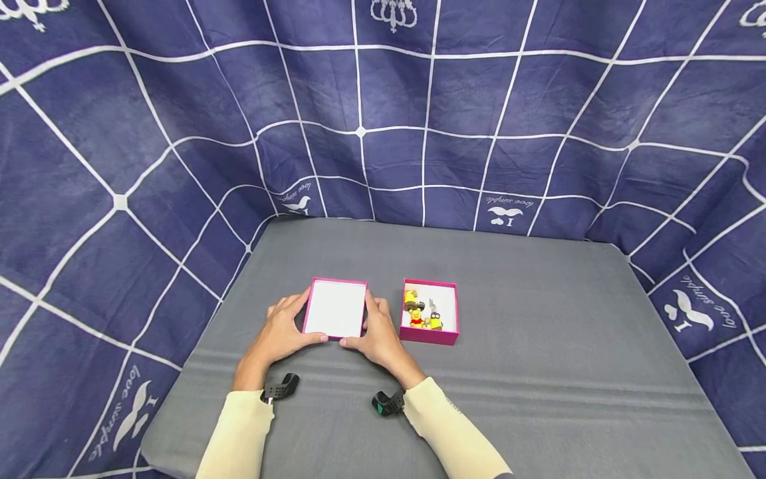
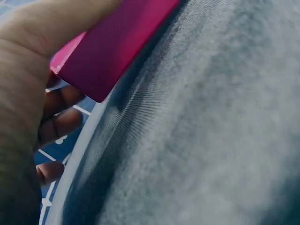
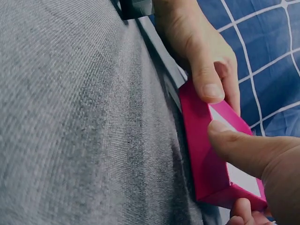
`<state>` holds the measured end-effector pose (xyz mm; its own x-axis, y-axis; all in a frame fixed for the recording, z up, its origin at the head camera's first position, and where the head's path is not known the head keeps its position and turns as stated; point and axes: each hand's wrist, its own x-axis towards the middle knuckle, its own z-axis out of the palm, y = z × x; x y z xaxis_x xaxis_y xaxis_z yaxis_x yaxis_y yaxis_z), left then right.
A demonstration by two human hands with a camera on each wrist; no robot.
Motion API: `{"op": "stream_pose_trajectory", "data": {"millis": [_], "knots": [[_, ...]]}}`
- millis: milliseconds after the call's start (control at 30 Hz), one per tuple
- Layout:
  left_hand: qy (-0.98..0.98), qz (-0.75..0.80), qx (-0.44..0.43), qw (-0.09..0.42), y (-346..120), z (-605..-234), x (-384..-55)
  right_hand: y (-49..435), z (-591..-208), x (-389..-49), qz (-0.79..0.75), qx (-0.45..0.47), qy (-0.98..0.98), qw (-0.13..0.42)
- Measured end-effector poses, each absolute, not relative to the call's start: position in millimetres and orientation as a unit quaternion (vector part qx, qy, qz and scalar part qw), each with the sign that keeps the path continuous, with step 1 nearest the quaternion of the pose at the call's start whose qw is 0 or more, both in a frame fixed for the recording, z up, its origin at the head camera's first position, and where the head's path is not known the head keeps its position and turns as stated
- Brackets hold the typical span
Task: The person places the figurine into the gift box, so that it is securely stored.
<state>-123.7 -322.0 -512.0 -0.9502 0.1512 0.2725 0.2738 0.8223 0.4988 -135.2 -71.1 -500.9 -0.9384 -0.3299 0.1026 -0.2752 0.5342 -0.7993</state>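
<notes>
Both hands hold a square pink box point(image 1: 335, 309) with a white inside that faces up. My left hand point(image 1: 284, 330) grips its left side, thumb along the near edge. My right hand point(image 1: 378, 332) grips the right side, its thumb on the near edge close to the other thumb. In the right wrist view, the pink wall point(image 3: 201, 145) stands close over the grey cloth, with the right thumb point(image 3: 239, 147) over the rim. The left wrist view shows a corner of the box point(image 2: 112, 47) under the left hand point(image 2: 28, 70).
Right of the hands, a second pink box point(image 1: 429, 338) stands with small toy figures inside: a yellow bear in a red shirt point(image 1: 415, 319), a yellow goggled figure point(image 1: 436, 322) and another yellow figure point(image 1: 410, 298). Grey cloth point(image 1: 538, 372) covers the surface. Blue checked curtains point(image 1: 455, 159) surround it.
</notes>
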Motion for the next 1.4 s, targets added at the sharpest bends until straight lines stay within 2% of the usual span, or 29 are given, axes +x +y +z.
{"op": "stream_pose_trajectory", "data": {"millis": [267,667,900,1400], "knots": [[-0.941,-0.29,-0.105,0.141,-310.2,-502.7,-123.1,-65.7,-489.9,-135.1,-0.464,-0.169,0.869,-0.021],[-0.905,-0.323,-0.153,0.233,-277.7,-462.3,-131.7,-41.4,-455.8,-137.1,-0.494,-0.179,0.84,-0.133],[-0.897,-0.341,-0.167,0.226,-258.4,-440.3,-134.7,-24.0,-443.6,-141.5,-0.514,-0.192,0.82,-0.165],[-0.879,-0.363,-0.231,0.203,-213.7,-422.3,-143.3,24.5,-436.2,-146.7,-0.515,-0.189,0.805,-0.224]]}}
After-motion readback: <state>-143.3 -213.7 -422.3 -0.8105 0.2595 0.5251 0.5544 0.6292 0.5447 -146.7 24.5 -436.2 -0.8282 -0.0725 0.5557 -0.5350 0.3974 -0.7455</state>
